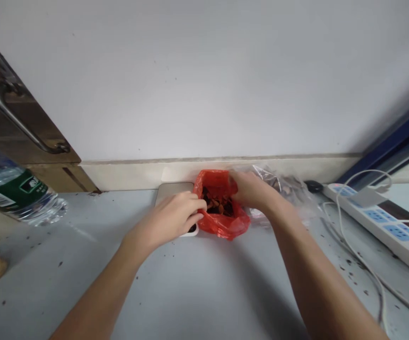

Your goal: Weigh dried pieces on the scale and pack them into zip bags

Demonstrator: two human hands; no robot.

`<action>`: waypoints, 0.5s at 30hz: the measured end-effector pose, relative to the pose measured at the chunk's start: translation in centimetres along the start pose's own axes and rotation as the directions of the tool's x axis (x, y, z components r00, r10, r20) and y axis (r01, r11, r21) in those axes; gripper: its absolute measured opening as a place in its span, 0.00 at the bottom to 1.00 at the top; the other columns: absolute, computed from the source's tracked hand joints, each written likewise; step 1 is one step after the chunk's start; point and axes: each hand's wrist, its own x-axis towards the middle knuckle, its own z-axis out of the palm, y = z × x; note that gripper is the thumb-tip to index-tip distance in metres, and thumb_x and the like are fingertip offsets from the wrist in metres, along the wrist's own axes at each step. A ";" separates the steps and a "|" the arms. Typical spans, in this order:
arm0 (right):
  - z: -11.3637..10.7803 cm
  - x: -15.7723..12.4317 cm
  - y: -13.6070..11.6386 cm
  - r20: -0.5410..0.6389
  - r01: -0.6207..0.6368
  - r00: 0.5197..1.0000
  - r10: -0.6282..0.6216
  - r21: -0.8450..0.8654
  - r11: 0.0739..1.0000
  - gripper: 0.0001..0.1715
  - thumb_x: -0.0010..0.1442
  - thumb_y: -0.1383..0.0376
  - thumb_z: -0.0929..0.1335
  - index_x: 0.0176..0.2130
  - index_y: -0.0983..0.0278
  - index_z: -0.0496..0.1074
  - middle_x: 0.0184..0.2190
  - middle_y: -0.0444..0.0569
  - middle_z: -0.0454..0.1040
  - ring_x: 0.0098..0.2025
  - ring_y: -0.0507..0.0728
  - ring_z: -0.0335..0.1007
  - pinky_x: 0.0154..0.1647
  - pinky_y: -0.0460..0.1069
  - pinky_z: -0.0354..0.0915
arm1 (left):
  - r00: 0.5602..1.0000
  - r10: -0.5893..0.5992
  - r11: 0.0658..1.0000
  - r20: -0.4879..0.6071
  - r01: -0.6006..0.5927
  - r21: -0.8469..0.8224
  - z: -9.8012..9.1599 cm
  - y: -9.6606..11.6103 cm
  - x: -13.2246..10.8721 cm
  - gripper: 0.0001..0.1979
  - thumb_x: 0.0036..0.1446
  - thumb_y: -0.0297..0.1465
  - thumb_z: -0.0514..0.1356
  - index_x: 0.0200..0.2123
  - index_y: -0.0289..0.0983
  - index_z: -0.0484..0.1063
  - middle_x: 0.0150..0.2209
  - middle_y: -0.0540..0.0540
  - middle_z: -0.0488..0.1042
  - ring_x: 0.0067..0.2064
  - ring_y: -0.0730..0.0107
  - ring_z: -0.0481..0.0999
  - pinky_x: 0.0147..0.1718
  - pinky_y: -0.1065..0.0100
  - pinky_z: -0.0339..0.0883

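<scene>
Red plastic bag (225, 227), head view: sits open-mouthed near the wall (207, 89), beside a flat pale device (167, 190), and an uneven pull on its flimsy rim could, in this assessment, tear or tip it and spill the dark brown pieces (220, 204) onto the table (183, 293). It lies between the two sets of fingers: those of the left hand (178, 215) pinch its left rim, while those of the right hand (252, 188) meet the right rim, tips hidden, their closure undetermined.

Bottle (20, 189) cut off at left, pale flat object (171, 189) part-hidden behind left hand (178, 215), clear bag (300, 198) with blurred contents (285, 185).
</scene>
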 end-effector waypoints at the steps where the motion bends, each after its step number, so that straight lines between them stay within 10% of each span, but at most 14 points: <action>1: 0.1 0.2 0.0 -0.017 -0.022 1.000 0.022 -0.011 1.000 0.18 0.48 0.76 0.67 0.38 0.62 0.77 0.32 0.51 0.82 0.32 0.59 0.75 0.27 0.48 0.60 | 1.000 -0.015 1.000 0.001 0.015 -0.008 -0.3 0.0 -0.1 0.12 0.66 0.25 0.55 0.36 0.39 0.78 0.36 0.47 0.78 0.37 0.65 0.77 0.35 0.67 0.69; 15: 0.4 0.5 1.6 -0.210 -0.317 0.929 0.306 -0.019 0.948 0.15 0.48 0.74 0.67 0.33 0.59 0.78 0.30 0.59 0.81 0.35 0.71 0.79 0.30 0.56 0.68 | 1.000 0.024 0.999 -0.011 -0.024 -0.038 -0.8 -1.1 -0.6 0.13 0.67 0.28 0.56 0.31 0.40 0.77 0.31 0.50 0.76 0.32 0.68 0.76 0.33 0.69 0.67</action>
